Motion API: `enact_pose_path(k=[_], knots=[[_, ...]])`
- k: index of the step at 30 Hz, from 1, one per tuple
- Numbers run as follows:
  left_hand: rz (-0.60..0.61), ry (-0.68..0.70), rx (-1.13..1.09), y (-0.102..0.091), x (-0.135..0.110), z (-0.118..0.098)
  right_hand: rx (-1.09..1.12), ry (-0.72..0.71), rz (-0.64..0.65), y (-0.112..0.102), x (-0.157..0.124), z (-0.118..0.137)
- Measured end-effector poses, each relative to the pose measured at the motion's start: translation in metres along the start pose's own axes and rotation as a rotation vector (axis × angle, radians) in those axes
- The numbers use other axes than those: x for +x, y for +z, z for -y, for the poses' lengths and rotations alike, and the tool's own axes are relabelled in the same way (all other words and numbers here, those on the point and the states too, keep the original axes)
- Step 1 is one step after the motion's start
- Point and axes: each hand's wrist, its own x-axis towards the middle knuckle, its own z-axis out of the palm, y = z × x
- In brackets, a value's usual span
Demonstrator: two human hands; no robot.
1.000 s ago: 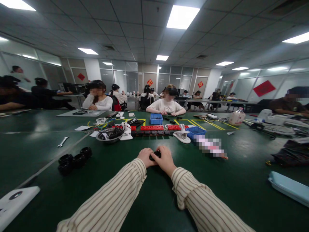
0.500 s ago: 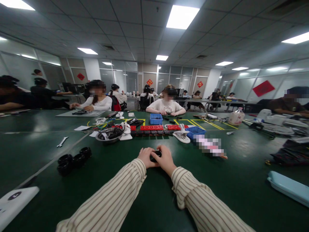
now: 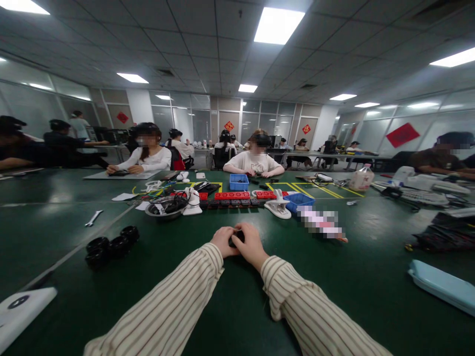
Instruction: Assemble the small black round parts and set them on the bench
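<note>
My left hand (image 3: 224,241) and my right hand (image 3: 253,246) meet over the green table in the middle of the view. Between them they grip a small black round piece (image 3: 236,239), which is mostly covered by my fingers and thumbs. Its exact kind does not show. To the left, several glossy black round pieces (image 3: 119,245) stand close together on the table, similar in colour to the held one.
A wrench (image 3: 94,218) lies at left, a white device (image 3: 25,316) at the near left corner. Ahead are a metal bowl (image 3: 165,213), red socket strips (image 3: 232,196), a white clip (image 3: 278,205) and blue baskets (image 3: 299,202). A light-blue case (image 3: 443,286) lies right. Co-workers sit opposite.
Both hands stay around the black piece, with the fingers slightly shifted and covering it a little differently. The whole view has moved slightly.
</note>
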Motion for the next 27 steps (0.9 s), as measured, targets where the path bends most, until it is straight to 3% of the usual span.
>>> enact_pose_path(k=[8, 20, 27], knots=[[-0.036, -0.004, 0.012, -0.0013, -0.0002, -0.0040, -0.022, 0.080, -0.036, 0.0041, 0.0006, -0.0034], [-0.019, 0.066, -0.054, -0.0011, 0.0004, 0.0030, -0.016, 0.006, 0.004, -0.0010, 0.0004, 0.0008], [-0.049, 0.014, -0.010, -0.0013, -0.0014, -0.0034, -0.048, 0.081, -0.064, 0.0015, 0.0004, -0.0021]])
